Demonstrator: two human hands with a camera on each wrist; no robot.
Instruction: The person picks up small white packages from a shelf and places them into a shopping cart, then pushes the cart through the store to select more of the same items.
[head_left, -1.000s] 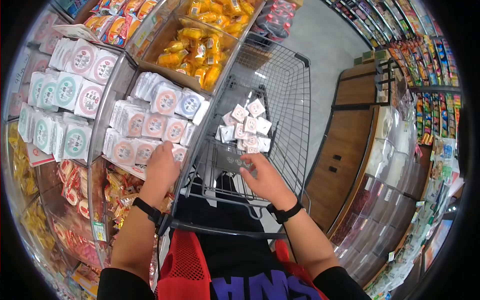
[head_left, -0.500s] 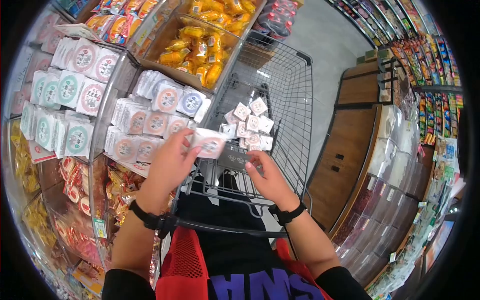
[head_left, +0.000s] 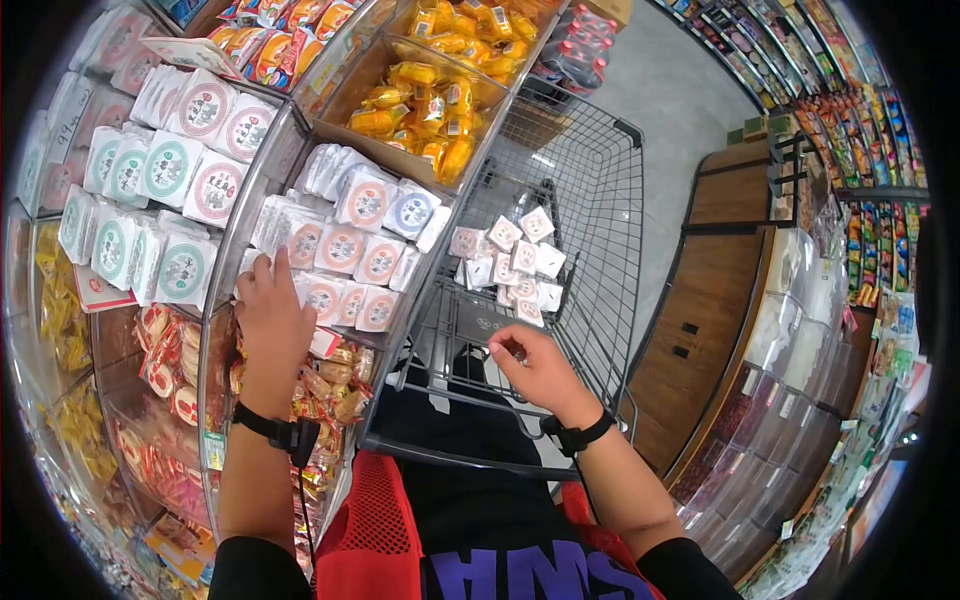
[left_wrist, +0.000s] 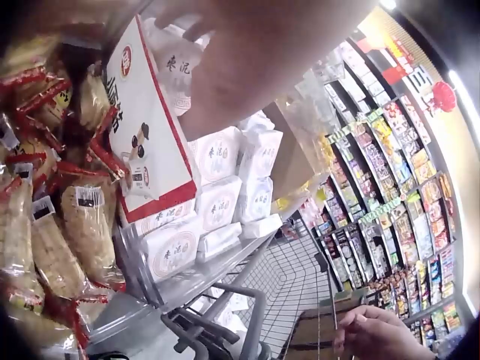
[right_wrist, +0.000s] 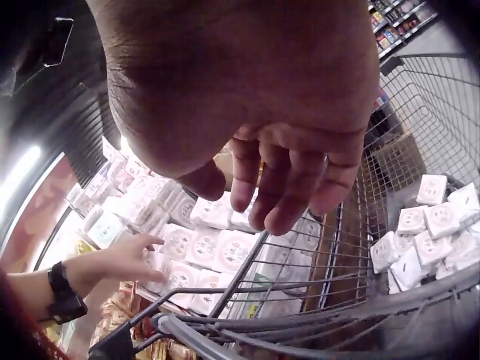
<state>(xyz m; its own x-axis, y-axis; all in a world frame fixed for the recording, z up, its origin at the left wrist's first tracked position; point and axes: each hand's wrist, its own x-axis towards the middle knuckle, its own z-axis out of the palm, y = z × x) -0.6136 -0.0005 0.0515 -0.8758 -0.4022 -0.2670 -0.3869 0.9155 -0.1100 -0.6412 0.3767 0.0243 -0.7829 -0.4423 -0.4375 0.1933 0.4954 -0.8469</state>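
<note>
My left hand (head_left: 275,315) reaches into the left end of a bin of square white packets (head_left: 340,245) with round printed labels. Its fingertips touch a packet (left_wrist: 178,66), and the fingers lie mostly straight. My right hand (head_left: 540,370) hovers over the near end of the shopping cart (head_left: 600,200), fingers loosely curled, holding nothing. More of the square packets (head_left: 522,256) lie in a loose pile in the cart.
A clear divider separates this bin from similar packets with green and pink labels (head_left: 170,165). Yellow-wrapped snacks (head_left: 430,100) fill boxes beyond. A white sign card with a red border (left_wrist: 150,127) stands at the bin's front. Wooden display units (head_left: 700,330) flank the cart.
Half a second ago my left hand held a packet near the cart's edge; now that packet is out of it and the hand is back left at the bin. My right fingers have curled slightly.
</note>
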